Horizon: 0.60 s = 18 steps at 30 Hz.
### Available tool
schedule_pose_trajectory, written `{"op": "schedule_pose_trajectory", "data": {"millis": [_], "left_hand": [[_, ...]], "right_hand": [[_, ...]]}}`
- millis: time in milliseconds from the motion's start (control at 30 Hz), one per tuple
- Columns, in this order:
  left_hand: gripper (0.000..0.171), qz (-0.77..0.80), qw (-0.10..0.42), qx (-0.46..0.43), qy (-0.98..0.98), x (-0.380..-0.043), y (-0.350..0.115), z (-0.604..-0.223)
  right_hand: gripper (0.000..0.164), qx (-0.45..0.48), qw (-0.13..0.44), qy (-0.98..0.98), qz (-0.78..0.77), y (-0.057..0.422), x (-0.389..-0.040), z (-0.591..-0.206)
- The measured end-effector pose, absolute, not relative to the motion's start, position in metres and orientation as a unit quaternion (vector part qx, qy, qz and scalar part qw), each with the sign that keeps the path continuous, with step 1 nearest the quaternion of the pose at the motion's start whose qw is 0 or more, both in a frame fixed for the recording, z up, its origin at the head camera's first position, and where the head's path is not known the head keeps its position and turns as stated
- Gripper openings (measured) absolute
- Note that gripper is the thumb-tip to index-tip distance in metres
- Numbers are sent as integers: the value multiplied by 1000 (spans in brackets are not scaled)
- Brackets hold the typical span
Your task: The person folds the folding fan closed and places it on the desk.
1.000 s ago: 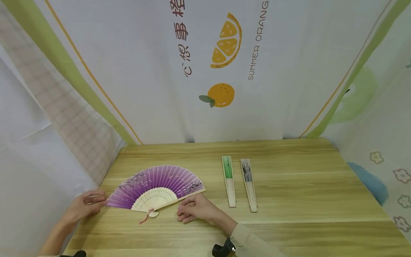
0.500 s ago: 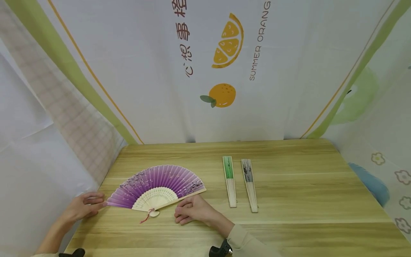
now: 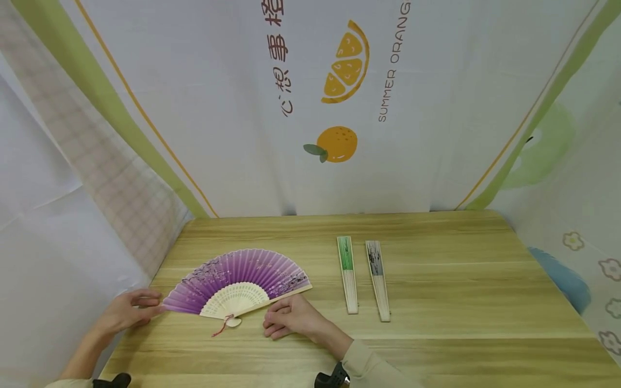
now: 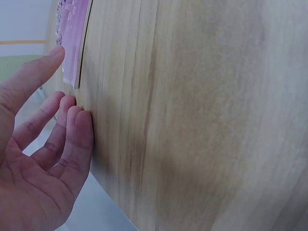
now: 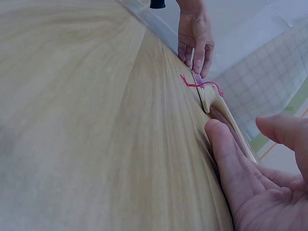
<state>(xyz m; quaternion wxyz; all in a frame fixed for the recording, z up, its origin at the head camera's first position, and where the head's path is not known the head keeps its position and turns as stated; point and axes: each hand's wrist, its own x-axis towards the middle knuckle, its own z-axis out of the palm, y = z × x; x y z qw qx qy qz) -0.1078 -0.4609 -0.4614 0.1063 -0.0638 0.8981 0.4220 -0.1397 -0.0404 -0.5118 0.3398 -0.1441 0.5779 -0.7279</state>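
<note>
A purple folding fan [image 3: 257, 269] with a blossom print and pale pierced ribs lies spread out on the wooden table. From its pivot hangs a red tassel [image 3: 222, 325]. At the fan's left tip is my left hand [image 3: 128, 311], fingers loosely bent. The left wrist view shows its thumb [image 4: 48, 65] spread from the fingers, overlapping the fan's corner. My right hand [image 3: 293, 318] rests beside the fan's lower right edge stick, near the middle of that edge. In the right wrist view its thumb [image 5: 281, 130] stands apart from the fingers, with nothing between them.
Right of the open fan lie two folded fans, a green one [image 3: 346, 275] and a grey one [image 3: 377, 280], roughly parallel. Behind the table [image 3: 461, 302] hangs a white curtain [image 3: 233, 161] with orange prints. More cloth hangs at both sides.
My right hand has slid slightly left along the fan's lower edge. The left hand stays at the left tip, and the fan is still spread. The head view has shifted a little.
</note>
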Motion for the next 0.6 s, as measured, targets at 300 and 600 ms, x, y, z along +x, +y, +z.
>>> {"op": "schedule_pose_trajectory", "data": {"millis": [300,600], "left_hand": [[53,385,87,-62,917,-108,-454,-461],[46,373,82,-51,923,-112,-452,-459]], "right_hand": [[14,-138,335,578,-732,-43,-138,-512],[11,-129,327,587,-730,-46,-137,-511]]}}
